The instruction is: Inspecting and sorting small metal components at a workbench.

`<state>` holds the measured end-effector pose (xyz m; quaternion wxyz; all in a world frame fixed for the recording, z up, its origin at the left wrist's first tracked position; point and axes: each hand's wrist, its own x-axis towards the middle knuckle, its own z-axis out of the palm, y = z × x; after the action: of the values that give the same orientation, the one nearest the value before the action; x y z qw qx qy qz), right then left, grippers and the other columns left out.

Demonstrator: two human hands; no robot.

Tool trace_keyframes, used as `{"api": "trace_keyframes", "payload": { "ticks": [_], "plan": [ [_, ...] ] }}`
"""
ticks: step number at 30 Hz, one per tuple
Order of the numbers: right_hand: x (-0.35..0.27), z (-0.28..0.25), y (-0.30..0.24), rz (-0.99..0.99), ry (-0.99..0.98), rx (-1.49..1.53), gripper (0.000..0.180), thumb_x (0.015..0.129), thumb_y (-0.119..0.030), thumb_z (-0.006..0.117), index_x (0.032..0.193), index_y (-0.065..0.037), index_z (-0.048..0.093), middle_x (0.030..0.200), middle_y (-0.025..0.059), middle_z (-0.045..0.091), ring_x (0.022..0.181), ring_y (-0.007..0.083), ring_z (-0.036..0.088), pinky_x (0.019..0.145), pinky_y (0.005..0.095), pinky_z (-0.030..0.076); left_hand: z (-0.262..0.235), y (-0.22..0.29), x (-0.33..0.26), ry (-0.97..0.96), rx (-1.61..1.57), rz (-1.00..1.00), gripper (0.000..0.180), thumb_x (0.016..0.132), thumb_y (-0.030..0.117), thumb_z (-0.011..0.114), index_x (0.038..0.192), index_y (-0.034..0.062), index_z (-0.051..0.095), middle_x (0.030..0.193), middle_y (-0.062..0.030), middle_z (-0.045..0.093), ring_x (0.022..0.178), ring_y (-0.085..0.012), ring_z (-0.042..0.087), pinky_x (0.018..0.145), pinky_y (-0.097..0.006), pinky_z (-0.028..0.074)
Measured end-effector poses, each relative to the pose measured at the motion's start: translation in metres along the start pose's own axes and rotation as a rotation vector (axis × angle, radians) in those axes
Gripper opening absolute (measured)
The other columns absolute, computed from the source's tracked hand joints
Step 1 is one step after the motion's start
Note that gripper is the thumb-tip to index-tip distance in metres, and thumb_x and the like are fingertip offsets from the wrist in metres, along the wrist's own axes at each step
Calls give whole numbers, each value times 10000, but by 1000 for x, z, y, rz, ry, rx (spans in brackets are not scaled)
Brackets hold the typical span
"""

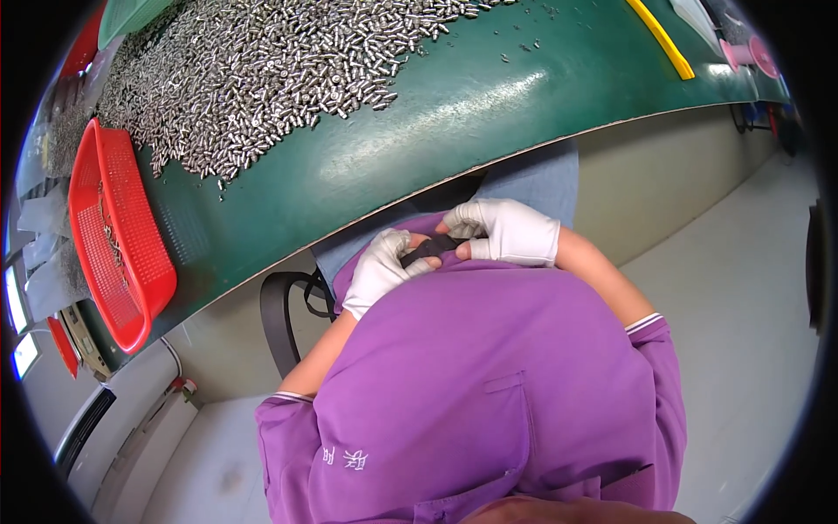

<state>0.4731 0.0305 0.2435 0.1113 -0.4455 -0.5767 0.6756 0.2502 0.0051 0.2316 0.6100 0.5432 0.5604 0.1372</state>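
Purple smooth-fabric shirt (489, 367) lies nearest. Before it, white-gloved left hand (377, 272) and white-gloved right hand (515, 231) pinch a dark, soft-looking piece (428, 251) between fingertips, near the glossy green tabletop (419, 148) bearing cylindrical metal pieces (279, 83).

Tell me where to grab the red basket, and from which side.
The red basket is probably best gripped by its near-end rim, from the front: that end lies near the front edge of the green table, rim exposed. Plastic bags lie along its left side. Keep it level; small pieces lie inside.
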Motion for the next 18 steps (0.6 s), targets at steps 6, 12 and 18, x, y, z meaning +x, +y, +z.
{"api": "trace_keyframes", "payload": {
  "ticks": [6,12,18],
  "plan": [
    [-11,-14,13,-180,17,-301,289,814,-198,671,1062,-54,640,945,109,630,882,224,619,803,304,495,1,3,0,-11,-108,-5,293,724,104,752,955,-21,621,887,-85,558,823,-173,581,762,-284,466],
    [-2,-8,-2,-79,-1,-199,318,816,-240,680,1051,-30,637,918,116,646,867,203,627,781,302,499,2,3,0,-32,-93,-54,283,718,106,755,940,-17,630,872,-91,567,815,-171,586,751,-280,467],
    [-7,-17,4,50,-107,-182,308,816,-237,677,1041,-30,639,945,122,651,862,215,632,768,309,502,2,10,-3,-5,13,-17,280,720,105,752,939,-20,630,855,-85,578,782,-160,589,727,-275,471]
  ]
}}
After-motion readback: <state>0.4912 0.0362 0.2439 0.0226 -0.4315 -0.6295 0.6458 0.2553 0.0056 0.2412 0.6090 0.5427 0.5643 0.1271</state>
